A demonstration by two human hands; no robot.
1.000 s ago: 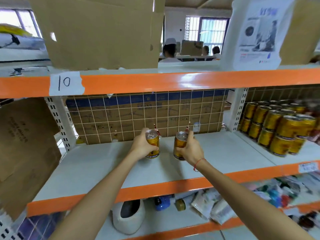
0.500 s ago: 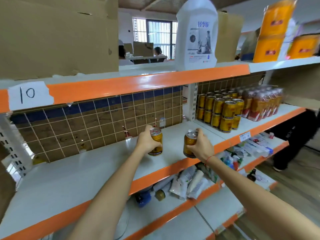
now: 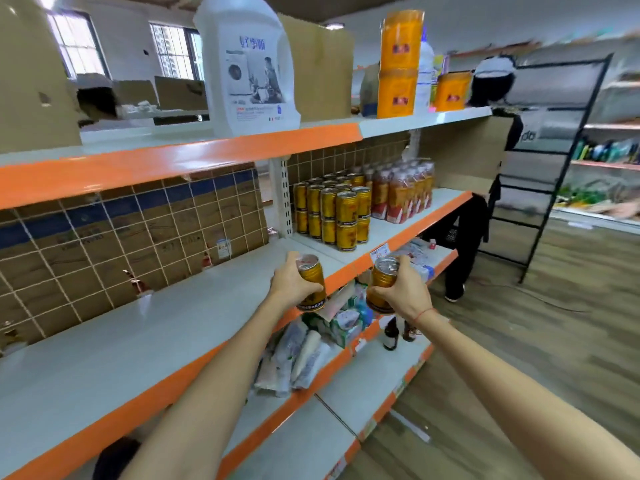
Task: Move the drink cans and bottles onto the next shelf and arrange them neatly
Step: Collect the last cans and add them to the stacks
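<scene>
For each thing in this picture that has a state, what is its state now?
Left hand: grips a gold can, tilted, off the shelf.
Right hand: grips a second gold can, off the shelf.
Stacked cans: upright, two layers, next shelf.
Bottles: upright, beside the stacked cans.
Detergent jug: upright, top shelf.

You can see your two arms and both hands, and no sleeves cover them; your arms are bare all the way down to the bottom edge of the view. Your left hand has nothing on it, no ring and no band. Your right hand has a thin red string tied round the wrist like a small bracelet. You wear no gloves and no watch.
</scene>
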